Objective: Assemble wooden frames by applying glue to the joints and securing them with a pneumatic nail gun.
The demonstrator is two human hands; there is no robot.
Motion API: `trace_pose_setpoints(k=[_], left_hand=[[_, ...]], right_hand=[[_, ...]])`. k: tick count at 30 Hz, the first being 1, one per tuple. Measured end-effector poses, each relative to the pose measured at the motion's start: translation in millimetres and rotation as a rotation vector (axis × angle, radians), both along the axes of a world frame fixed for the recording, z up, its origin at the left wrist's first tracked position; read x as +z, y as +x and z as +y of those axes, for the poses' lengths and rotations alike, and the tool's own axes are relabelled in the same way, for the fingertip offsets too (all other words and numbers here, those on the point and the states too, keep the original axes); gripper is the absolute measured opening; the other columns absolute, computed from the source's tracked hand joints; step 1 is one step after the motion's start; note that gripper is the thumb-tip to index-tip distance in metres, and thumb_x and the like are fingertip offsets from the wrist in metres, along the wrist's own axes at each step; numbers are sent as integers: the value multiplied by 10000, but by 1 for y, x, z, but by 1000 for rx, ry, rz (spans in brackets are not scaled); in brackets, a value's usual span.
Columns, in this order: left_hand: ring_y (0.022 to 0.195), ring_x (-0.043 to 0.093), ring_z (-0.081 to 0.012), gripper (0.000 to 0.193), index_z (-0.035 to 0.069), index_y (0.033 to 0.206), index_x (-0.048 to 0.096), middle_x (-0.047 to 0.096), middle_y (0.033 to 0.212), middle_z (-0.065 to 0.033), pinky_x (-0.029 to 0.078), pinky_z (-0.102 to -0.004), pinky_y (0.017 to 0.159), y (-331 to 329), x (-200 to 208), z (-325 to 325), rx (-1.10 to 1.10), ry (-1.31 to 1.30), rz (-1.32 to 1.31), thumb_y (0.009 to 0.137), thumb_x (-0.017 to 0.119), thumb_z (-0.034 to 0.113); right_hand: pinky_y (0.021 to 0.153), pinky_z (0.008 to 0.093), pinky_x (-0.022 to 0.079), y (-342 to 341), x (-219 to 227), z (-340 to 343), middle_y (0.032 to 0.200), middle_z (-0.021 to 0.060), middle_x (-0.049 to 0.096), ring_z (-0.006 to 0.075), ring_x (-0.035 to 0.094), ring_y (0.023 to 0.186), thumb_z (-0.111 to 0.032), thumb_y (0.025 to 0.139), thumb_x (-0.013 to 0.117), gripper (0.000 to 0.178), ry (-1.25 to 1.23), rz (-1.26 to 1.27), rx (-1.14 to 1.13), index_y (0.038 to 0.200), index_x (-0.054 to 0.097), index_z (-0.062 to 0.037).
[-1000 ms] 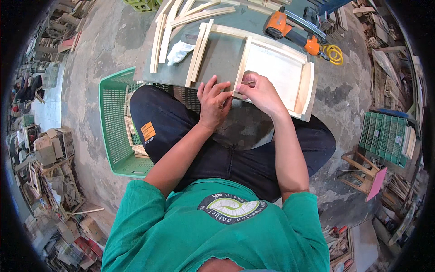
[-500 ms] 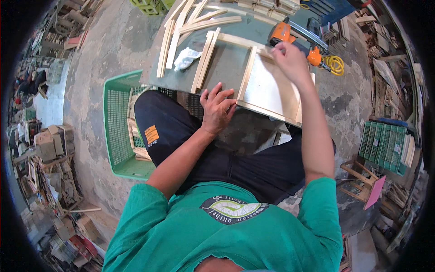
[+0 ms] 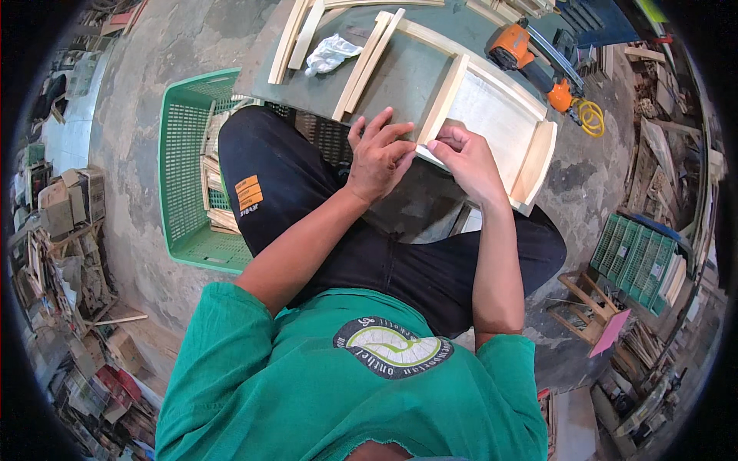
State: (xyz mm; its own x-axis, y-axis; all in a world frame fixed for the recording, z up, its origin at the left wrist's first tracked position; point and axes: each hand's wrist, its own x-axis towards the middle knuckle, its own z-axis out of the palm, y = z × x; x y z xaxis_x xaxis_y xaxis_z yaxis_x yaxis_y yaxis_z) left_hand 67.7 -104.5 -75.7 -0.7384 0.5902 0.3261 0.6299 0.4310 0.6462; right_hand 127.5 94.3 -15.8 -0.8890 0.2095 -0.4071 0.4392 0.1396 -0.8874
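A shallow wooden frame (image 3: 532, 163) with a pale panel inside its strips lies at the near right of the work table. My right hand (image 3: 467, 159) is closed at its near left corner, thumb on the near strip and fingers curled over the inside. Just left of that corner is my left hand (image 3: 378, 154), fingers spread, with its index fingertip against the frame's corner. Whether a small piece is under my right thumb is hidden. Left of the frame, a pair of loose wooden strips (image 3: 367, 67) lies beside a crumpled white plastic bag (image 3: 332, 54).
Behind the frame lies an orange nail gun (image 3: 513, 48) with a coiled yellow hose (image 3: 590, 117). More wooden strips (image 3: 296, 34) sit at the table's far left. A green plastic basket (image 3: 171, 177) holding wood stands left of my legs. A small wooden stool (image 3: 588, 303) stands at the right.
My right hand has come from the frame's far side, near the nail gun, to its near left corner. The frame now lies turned slightly. My left hand stays by the corner.
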Motion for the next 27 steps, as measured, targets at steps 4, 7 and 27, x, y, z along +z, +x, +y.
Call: trace_pose_setpoints(k=[4,7,27], left_hand=[[1486,460,-254,187,202,948,770,686,1337,58,216,-536,1218,0,-2,-1,4,-4,-13,805,856,118],[1491,451,-250,186,205,953,765,678,1350,60,211,-536,1221,0,-2,0,2,-7,-8,810,855,127],[1465,475,-279,170,173,969,761,688,1309,44,208,-565,1207,1,-1,4,0,-25,50,819,827,129]], right_hand=[[910,316,561,-3,14,-7,1071,137,760,187,726,1006,-153,952,745,337,-65,-23,-36,1188,698,83],[910,312,561,-2,9,-6,1074,135,756,181,726,1008,-145,952,743,331,-71,-5,-45,1189,698,82],[945,321,536,0,-2,2,1157,139,749,184,693,1050,-211,979,726,383,65,-4,-2,1241,708,68]])
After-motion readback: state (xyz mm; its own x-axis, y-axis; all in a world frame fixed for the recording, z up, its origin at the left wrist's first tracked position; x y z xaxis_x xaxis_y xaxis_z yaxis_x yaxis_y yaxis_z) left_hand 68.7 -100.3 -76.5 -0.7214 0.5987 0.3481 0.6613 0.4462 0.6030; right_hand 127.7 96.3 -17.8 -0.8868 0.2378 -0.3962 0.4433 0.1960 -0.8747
